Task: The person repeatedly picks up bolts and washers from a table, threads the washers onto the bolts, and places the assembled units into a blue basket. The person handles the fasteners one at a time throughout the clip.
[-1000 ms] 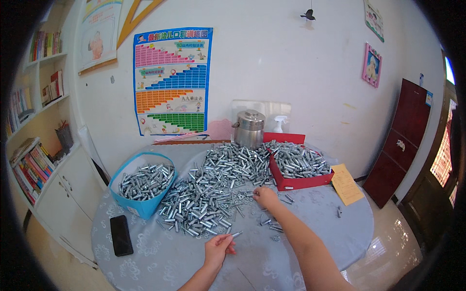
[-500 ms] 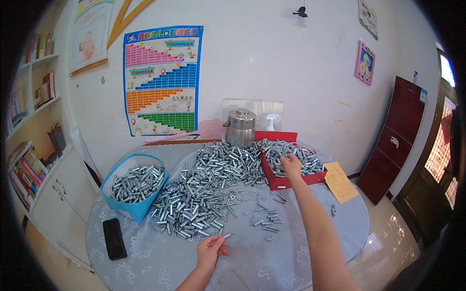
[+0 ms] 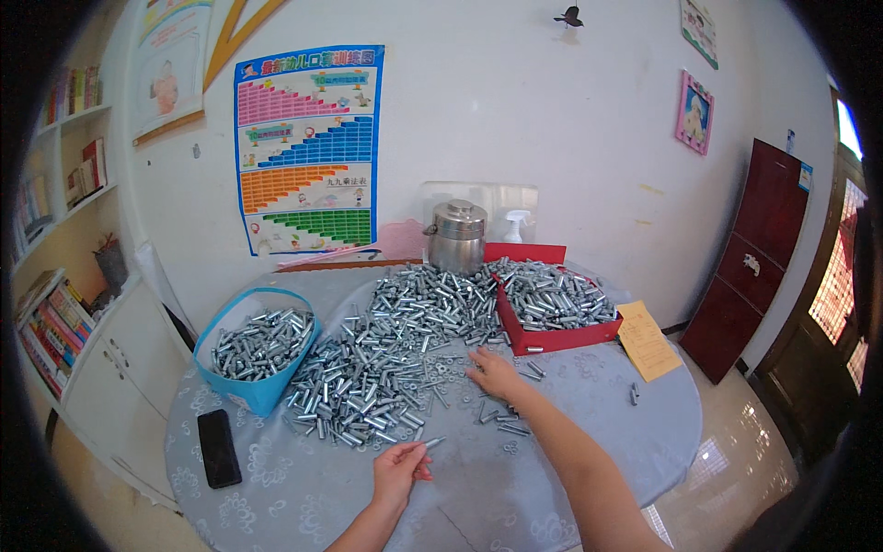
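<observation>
My left hand (image 3: 399, 471) is pinched round a silver expansion bolt (image 3: 434, 442) near the front of the table, its tip pointing to the right. My right hand (image 3: 495, 375) reaches low over the scattered small washers and nuts (image 3: 445, 370), fingers apart, fingertips at the small parts. A large heap of metal expansion bolts (image 3: 368, 377) spreads beyond and left of my hands. More bolts fill the red box (image 3: 561, 342) at the right and the blue fabric bin (image 3: 244, 397) at the left. Several loose bolts (image 3: 506, 421) lie under my right forearm's left side.
A black phone (image 3: 219, 449) lies at the left on the grey-clothed round table (image 3: 303, 501). A steel pot (image 3: 458, 239) and a white spray bottle (image 3: 515, 226) stand at the back by the wall. A yellow paper (image 3: 649, 340) lies right of the red box.
My right hand has come from over the red box down and left to the small washers and nuts. My left hand keeps its hold on the bolt in nearly the same place.
</observation>
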A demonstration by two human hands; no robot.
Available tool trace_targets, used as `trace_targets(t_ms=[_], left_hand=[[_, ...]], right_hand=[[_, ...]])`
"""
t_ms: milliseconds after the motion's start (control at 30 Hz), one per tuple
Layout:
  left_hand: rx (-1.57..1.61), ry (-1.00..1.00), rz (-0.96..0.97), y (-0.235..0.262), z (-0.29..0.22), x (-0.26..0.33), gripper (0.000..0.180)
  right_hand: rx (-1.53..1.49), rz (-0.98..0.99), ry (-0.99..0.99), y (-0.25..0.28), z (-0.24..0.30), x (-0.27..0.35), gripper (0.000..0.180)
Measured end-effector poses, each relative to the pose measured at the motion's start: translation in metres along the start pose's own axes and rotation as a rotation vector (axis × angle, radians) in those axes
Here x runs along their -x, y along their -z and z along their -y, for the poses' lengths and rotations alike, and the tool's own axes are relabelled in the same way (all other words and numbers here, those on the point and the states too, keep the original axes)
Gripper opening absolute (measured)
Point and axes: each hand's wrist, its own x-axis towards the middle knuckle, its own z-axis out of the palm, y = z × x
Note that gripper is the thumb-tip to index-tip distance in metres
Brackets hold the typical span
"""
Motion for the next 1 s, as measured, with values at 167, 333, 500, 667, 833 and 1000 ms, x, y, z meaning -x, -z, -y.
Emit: trace_targets(t_ms=[167,333,500,667,833,1000], left_hand=[[-0.027,0.022,-0.011,-0.002,-0.002,0.002,0.018],[-0.020,0.025,0.013,-0.001,0.002,0.001,0.017],[-0.034,0.030,-0.011,-0.003,-0.001,0.002,0.018],[-0.020,0.015,-0.026,0.000,0.003,0.000,0.018],[-0.021,-0.012,0.011,0.000,0.010,-0.005,0.018],[-0.022,0.011,0.001,0.003,0.007,-0.005,0.018]], right_hand=[[0.159,-0.040,0.157,-0.022,0.021,0.007,0.045],[-0.059,0.062,0.320,-0.009,0.033,0.031,0.041],[-0.151,0.137,0.444,0.008,0.041,0.067,0.037],[-0.421,0.357,0.234,0.042,0.065,0.082,0.030],[-0.324,-0.036,0.208,0.012,0.046,0.027,0.027],[-0.281,-0.181,0.174,-0.019,0.050,-0.034,0.028]])
